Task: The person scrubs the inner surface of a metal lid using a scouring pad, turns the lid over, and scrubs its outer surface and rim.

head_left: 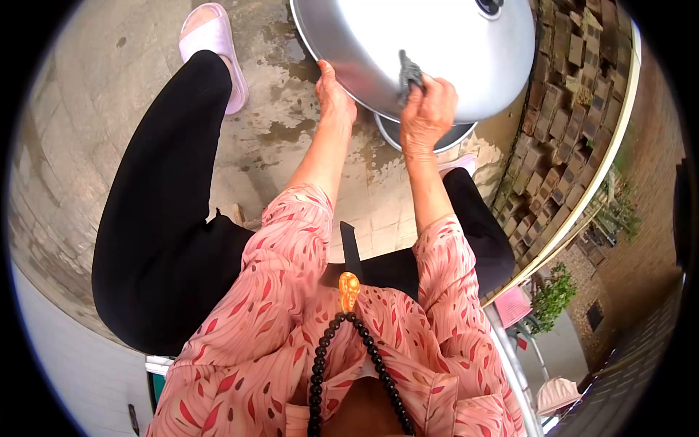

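Note:
A large domed silver pot lid with a dark knob is tilted in front of me, its outer face towards me. My left hand grips the lid's near left rim, thumb on the outer face and the fingers hidden behind it. In my right hand a dark grey rag is bunched, pressed against the lid's lower part. Below the lid, part of a round metal basin shows on the ground; the lid and my right hand cover the rest.
Wet patches mark the paved ground. Stacked bricks line the right side, beside a pale curved edge. My slippered foot rests at the upper left. A green plant and a pink object are at the lower right.

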A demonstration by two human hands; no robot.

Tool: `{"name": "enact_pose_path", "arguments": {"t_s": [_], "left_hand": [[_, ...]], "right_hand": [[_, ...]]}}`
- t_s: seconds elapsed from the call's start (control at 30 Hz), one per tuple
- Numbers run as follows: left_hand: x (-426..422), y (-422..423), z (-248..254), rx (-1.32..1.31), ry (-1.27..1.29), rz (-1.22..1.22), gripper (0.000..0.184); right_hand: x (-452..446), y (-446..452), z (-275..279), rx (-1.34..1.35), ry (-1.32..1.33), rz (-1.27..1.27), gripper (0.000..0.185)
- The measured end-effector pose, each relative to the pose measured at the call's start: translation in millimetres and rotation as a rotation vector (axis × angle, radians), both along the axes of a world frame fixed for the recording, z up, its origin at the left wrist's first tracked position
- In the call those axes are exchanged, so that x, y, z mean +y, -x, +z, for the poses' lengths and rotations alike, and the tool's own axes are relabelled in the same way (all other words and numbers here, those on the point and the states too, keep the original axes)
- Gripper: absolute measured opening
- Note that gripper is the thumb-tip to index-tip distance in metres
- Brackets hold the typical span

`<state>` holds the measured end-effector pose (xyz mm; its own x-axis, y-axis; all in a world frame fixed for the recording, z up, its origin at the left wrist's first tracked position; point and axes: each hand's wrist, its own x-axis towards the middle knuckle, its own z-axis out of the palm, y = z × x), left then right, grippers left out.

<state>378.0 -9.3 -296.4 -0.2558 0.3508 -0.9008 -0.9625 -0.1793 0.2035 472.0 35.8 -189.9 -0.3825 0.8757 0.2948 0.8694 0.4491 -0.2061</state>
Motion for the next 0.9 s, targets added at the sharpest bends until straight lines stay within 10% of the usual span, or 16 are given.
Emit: {"name": "enact_pose_path", "arguments": {"t_s": [0.33,0.57,0.9], "left_hand": [[1,19,-2,-0.053,-0.004,-0.338,0.058],[9,-1,32,0.023,0.067,-0.207,0.055],[0,-19,12,0.007,0.023,-0.136,0.055]], "right_hand": [[18,-85,3,0.107,-0.079,-0.365,0.016],[12,23,5,0.087,0.0,0.151,0.02],[20,12,4,0.093,-0.01,0.142,0.02]]}}
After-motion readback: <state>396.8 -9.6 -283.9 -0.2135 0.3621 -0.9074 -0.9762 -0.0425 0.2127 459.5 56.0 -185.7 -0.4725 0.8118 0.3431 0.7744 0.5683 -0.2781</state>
